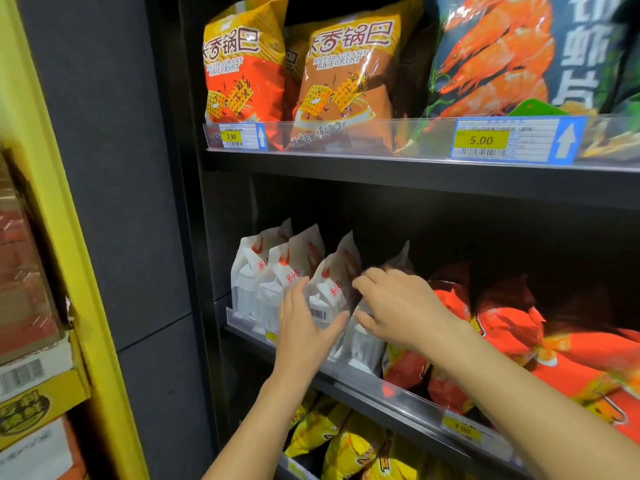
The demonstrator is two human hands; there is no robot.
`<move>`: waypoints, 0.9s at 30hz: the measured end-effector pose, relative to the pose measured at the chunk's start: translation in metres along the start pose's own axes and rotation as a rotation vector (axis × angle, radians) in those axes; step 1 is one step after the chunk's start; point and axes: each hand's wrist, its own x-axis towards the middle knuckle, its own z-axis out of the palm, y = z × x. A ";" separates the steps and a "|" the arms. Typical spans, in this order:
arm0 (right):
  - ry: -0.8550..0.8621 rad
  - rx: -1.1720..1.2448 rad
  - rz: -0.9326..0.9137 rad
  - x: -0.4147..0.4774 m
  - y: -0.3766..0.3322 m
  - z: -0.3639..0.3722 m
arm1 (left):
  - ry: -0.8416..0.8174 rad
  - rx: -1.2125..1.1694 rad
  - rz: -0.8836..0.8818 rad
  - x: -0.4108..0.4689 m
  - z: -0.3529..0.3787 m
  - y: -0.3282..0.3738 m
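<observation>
Hands meet on one white bag (329, 288) at the shelf (363, 380) front. The left grip (304, 329) wraps it from below, thumb and fingers curled round its barcode end. The right grip (398, 306) curls against its right edge; whether it pinches, I cannot tell. More white bags (265, 271) stand left of the grips, red bags (502, 317) to the right.

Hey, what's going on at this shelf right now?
A person is handling a white bag on the middle shelf of a snack rack. The left hand holds the bag from the front. The right hand, fingers curled, sits at its right edge, though a firm pinch can't be confirmed. More white bags stand left, red bags right.
</observation>
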 end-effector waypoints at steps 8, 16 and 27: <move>-0.025 -0.077 -0.001 -0.005 -0.003 0.002 | 0.052 0.000 -0.088 0.005 0.010 -0.005; -0.014 -0.076 0.007 -0.005 -0.005 0.000 | 0.149 -0.158 -0.009 0.000 -0.026 0.014; 0.072 -0.077 -0.006 0.000 -0.016 -0.002 | 0.200 -0.417 -0.005 -0.028 -0.105 0.026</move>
